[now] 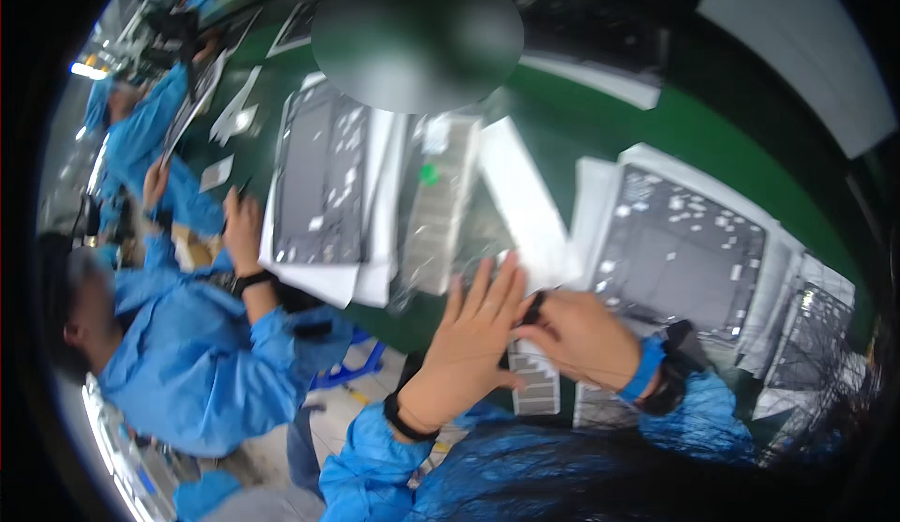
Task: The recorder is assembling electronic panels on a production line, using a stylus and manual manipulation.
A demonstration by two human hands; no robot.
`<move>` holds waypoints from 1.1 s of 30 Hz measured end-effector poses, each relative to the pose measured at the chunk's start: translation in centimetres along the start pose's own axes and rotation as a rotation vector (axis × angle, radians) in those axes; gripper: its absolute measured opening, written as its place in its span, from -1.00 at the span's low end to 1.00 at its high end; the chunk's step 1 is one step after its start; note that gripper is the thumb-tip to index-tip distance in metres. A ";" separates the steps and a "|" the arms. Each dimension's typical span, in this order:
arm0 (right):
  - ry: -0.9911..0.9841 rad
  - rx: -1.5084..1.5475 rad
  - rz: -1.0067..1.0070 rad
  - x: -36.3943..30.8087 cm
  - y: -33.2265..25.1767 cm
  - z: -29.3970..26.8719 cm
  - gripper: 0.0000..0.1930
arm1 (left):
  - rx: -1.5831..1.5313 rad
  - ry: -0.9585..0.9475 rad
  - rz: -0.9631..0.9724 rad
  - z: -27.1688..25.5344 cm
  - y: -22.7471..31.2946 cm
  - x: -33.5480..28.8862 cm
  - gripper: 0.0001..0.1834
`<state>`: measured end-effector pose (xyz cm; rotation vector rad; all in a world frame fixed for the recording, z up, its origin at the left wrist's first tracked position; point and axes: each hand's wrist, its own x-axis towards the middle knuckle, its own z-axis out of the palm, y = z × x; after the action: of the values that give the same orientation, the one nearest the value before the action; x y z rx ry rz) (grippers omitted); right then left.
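Note:
My left hand (473, 339) is held flat with its fingers stretched out, over the near edge of a clear plastic bag. To its right, my right hand (586, 334) has its fingers curled around a small black object (534, 308) whose kind I cannot make out. Just below lies a pale sheet with rows of grey strips (536, 386), partly covered by my right hand. Beyond my fingers is a blank white paper strip (520, 184). The clear plastic bag (441, 212) beside it covers another strip sheet and has a green spot on it.
A dark flat panel with white stickers (684, 250) lies on papers at right, and a similar panel (323, 180) at left. More panels lie along the green table (619, 123). A co-worker in blue (206, 363) sits close on the left; another person (150, 137) is farther back.

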<state>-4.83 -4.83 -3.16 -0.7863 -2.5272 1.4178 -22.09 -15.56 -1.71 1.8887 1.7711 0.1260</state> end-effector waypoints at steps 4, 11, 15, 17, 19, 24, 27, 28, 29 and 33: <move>0.002 -0.011 -0.097 0.3 1.5 1.6 -0.74 | 0.015 -0.020 -0.027 0.3 -0.4 -0.2 0.57; 0.270 0.398 0.052 -4.0 0.5 -2.4 -0.76 | 0.187 -0.135 -0.040 -1.1 0.8 1.3 0.60; 0.879 0.649 0.270 -9.4 4.5 -6.5 -0.77 | 0.178 -0.144 -0.084 -3.4 3.4 1.9 0.49; 1.248 0.613 0.326 -12.2 6.7 -9.8 -0.78 | 0.167 -0.107 0.032 -4.5 6.4 4.1 0.42; 1.415 0.515 0.397 -14.1 9.1 -10.6 -0.78 | 0.141 -0.033 0.218 -4.6 9.8 7.0 0.23; 1.591 0.484 0.376 -14.3 11.5 -9.7 -0.81 | 0.215 -0.070 0.478 0.0 16.6 14.1 0.14; 1.610 0.474 0.395 -13.7 11.5 -9.4 -0.83 | 0.206 0.058 0.581 3.0 18.8 16.9 0.26; 1.622 0.476 0.405 -13.7 11.5 -9.4 -0.83 | 0.208 0.047 0.592 3.5 18.9 17.2 0.26; 1.600 0.400 0.444 -13.9 11.6 -9.3 -0.82 | 0.198 0.016 0.562 3.7 19.3 17.4 0.26; 1.575 0.235 0.498 -13.7 12.1 -9.1 -0.80 | 0.236 -0.104 0.541 2.8 19.9 17.8 0.11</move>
<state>14.72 0.20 -6.40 -1.6127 -0.9639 0.5587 -0.76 0.62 -0.45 2.4595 1.2105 0.0127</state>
